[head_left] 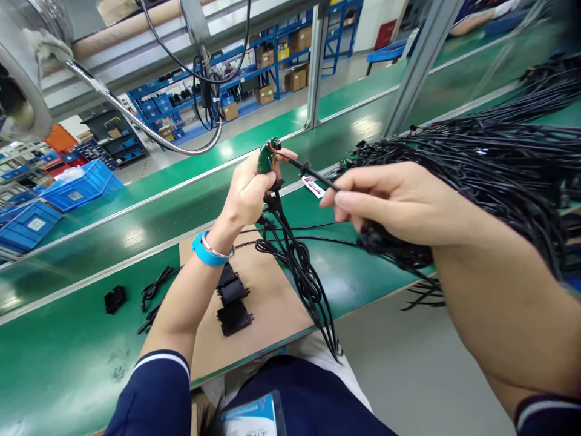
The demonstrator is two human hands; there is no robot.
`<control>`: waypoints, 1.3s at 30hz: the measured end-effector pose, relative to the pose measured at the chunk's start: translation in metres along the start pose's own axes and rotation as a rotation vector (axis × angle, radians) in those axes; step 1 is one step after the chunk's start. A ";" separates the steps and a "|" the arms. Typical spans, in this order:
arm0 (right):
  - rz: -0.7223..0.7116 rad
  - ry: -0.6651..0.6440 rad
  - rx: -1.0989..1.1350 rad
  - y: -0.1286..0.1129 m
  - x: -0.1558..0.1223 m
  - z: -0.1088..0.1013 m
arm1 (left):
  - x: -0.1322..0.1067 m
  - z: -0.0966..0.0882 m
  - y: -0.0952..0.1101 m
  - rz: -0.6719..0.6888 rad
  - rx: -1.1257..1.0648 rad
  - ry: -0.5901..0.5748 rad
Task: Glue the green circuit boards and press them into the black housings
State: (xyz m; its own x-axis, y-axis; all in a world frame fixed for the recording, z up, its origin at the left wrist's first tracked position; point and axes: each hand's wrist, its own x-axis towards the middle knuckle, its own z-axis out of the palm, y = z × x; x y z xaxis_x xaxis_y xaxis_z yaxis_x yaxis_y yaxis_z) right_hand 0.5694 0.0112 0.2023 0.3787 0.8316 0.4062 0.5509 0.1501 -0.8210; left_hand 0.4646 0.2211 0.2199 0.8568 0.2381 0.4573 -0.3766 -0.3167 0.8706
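Note:
My left hand [249, 192] is closed around a small green circuit board [264, 158], held upright above the green bench, with a bundle of black cables [299, 266] hanging from it down over the bench edge. My right hand [390, 200] pinches a thin black wire [313, 174] that runs from the board; a small white and red tag [313, 186] hangs on that wire. A blue wristband sits on my left wrist.
A large heap of black cables [490, 157] covers the bench on the right. A cardboard sheet [267, 303] under my left arm carries two black plastic housings [232, 303]. Another black part [115, 298] and loose cables lie left. Blue bins [77, 184] and shelving stand behind.

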 end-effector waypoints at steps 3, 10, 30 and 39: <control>0.043 -0.193 0.143 0.002 -0.004 0.000 | -0.008 0.006 0.018 0.236 0.137 0.002; 0.097 -0.112 0.310 0.042 0.012 0.057 | -0.020 -0.007 0.068 0.749 0.368 0.210; -0.031 0.252 0.240 -0.018 0.010 0.050 | -0.008 -0.016 0.018 0.099 -0.088 -0.056; 0.132 0.132 0.229 -0.026 0.021 0.029 | -0.001 0.001 0.008 0.294 -0.208 -0.003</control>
State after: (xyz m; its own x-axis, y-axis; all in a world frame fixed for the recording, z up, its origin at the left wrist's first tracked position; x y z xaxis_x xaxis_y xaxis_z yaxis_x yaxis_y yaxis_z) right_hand 0.5414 0.0398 0.2205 0.5381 0.7772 0.3263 0.3136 0.1747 -0.9333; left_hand 0.4611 0.2178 0.2259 0.7020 0.1617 0.6936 -0.6708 -0.1773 0.7202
